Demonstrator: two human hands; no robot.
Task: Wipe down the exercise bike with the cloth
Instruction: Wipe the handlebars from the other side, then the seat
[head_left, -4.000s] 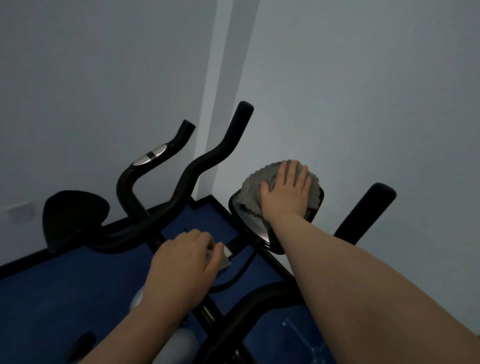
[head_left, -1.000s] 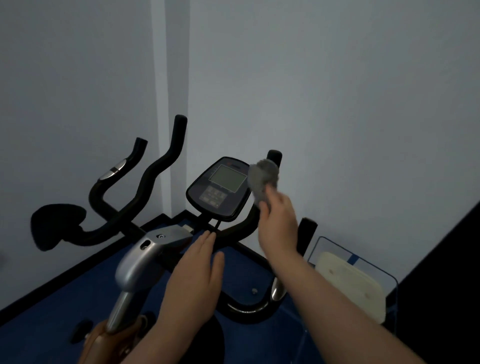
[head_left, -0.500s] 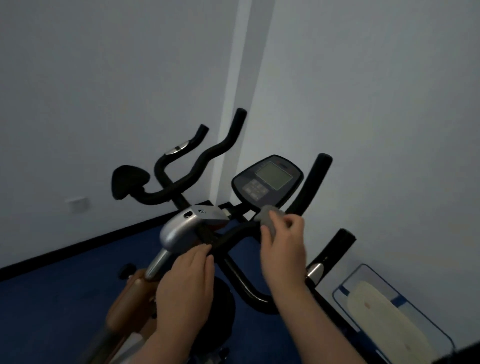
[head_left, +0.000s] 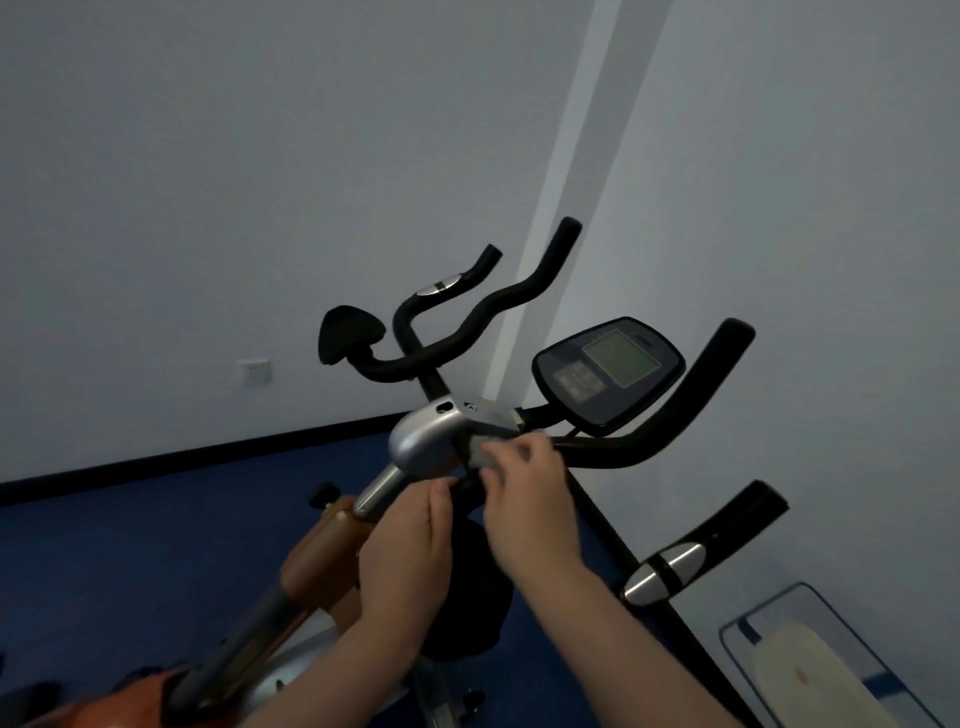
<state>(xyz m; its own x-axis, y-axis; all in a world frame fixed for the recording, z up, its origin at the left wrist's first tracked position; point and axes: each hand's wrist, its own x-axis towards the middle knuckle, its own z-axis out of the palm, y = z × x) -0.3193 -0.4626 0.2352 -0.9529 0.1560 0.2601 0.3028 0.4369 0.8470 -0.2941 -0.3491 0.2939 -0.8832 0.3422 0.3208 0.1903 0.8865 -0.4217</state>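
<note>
Head view, and the two hands meet at the middle of the bike (head_left: 426, 441), just below the silver housing. The right hand (head_left: 530, 499) pinches a small grey cloth (head_left: 480, 454) against the black bar there — most of the cloth is hidden under the fingers, only a crumpled corner shows. The left hand (head_left: 410, 551) is flat, fingers straight, its tips touching the bar beside the cloth.

The console (head_left: 610, 374) carries one pale screen and a block of buttons, but any writing on it is too dim and small to read. No brand to be made out anywhere.

Count them: four black grip ends poke up, two silver pulse plates, one black pad at the far left. One wall socket (head_left: 253, 372). At the bottom right a clear tray (head_left: 769, 613) holding something pale is cut off by the frame — what it holds, I cannot tell.
</note>
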